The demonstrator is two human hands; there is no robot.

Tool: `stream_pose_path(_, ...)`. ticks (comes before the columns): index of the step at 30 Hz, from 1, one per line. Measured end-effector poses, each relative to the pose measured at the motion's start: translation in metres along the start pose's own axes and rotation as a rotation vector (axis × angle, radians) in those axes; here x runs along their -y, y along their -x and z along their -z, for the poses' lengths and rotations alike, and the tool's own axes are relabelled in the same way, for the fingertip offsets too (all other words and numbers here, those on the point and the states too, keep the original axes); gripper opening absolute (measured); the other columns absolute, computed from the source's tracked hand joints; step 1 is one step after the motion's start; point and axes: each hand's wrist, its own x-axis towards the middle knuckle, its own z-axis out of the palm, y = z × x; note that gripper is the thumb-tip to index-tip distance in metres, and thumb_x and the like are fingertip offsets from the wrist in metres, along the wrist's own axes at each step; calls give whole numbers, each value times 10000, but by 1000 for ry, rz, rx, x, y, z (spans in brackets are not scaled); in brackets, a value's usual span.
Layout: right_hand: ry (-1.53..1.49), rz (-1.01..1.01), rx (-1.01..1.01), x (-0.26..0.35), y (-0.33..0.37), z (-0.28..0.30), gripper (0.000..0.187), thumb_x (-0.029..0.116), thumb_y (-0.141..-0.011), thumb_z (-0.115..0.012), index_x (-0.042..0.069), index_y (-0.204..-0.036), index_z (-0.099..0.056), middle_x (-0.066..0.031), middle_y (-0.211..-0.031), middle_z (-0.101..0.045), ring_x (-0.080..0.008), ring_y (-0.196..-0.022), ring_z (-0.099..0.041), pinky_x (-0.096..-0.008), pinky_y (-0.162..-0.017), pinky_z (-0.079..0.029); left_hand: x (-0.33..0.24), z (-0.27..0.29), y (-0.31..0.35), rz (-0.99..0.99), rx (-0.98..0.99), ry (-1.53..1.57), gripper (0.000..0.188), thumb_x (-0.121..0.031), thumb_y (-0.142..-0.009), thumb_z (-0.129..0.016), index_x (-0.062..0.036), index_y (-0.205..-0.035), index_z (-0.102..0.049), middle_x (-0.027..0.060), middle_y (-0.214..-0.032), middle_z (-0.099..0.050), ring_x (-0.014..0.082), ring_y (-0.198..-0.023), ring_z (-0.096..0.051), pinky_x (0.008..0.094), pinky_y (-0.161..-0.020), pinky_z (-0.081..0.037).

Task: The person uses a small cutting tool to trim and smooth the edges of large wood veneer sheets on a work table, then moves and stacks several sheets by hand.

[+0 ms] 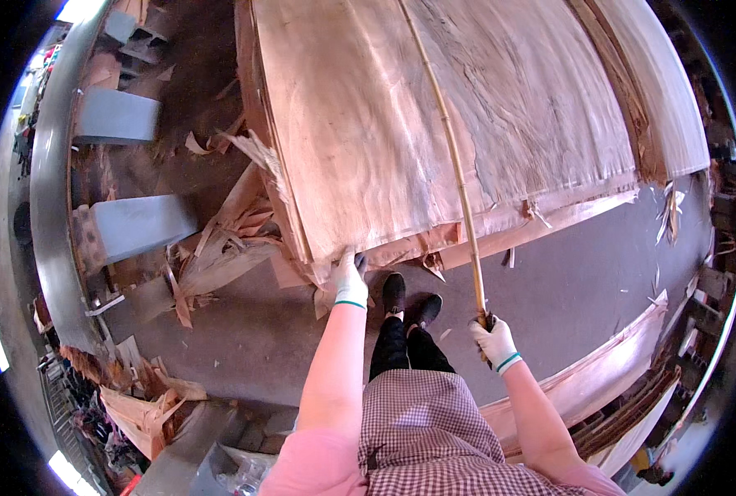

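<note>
My left hand (351, 279), in a white glove with a green cuff band, is closed at the near left corner of a stack of thin wood veneer sheets (351, 157). Its thumb lies at the top sheet's edge, and the other fingers are partly hidden. Another matching glove covers my right hand (494, 341), wrapped round the near end of a long bamboo pole (462, 186). The pole reaches forward over the stack, past the far edge of the view. Pinkish, wavy grain and ragged near edges show on the sheets.
Torn veneer scraps (231, 227) lie left of the stack, near pale blocks (140, 227) and a curved metal rail (52, 215). A second veneer stack (666, 91) stands at the right. More sheets (595, 364) lie behind my right arm. My shoes (394, 291) are on the grey floor.
</note>
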Motion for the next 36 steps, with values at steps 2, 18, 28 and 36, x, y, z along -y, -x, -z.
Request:
stream_pose_path(2,23,50,28,2,-2,2,178,213,-834,-610,52,-864,-541,6,-609,-513,-94,-460,-474,-264,-414,-395,-5,65,-44,-229,-148,-219,215,-43,-798,-635,-14,-1005,-585,57,-803,-601,198,-716,-588,299,-724,-492)
stream_pose_path(18,42,-3,3,5,-17,12,144,183,-824,-606,58,-839,-536,16,-601,-492,-90,-451,-452,-268,-399,-374,-50,23,-75,-509,-288,-1278,577,-286,-709,-757,-24,-1170,-531,203,-1188,-557,357,-1107,-538,448,-922,-440)
stream_pose_path(28,34,9,-32,-7,-27,13,137,177,-822,-618,65,-845,-542,14,-595,-496,-92,-452,-455,-264,-396,-369,-51,7,-51,-643,-234,-1473,446,-257,-793,-654,-95,-1190,-529,193,-1059,-593,366,-924,-603,461,-792,-476)
stream_pose_path(36,15,24,-62,-10,-22,14,128,151,-820,-611,53,-796,-533,24,-612,-498,-76,-515,-463,-256,-464,-401,-53,10,-36,-1065,-71,-1351,348,-148,-856,-539,-200,-1199,-566,134,-999,-604,331,-844,-595,421,-736,-484)
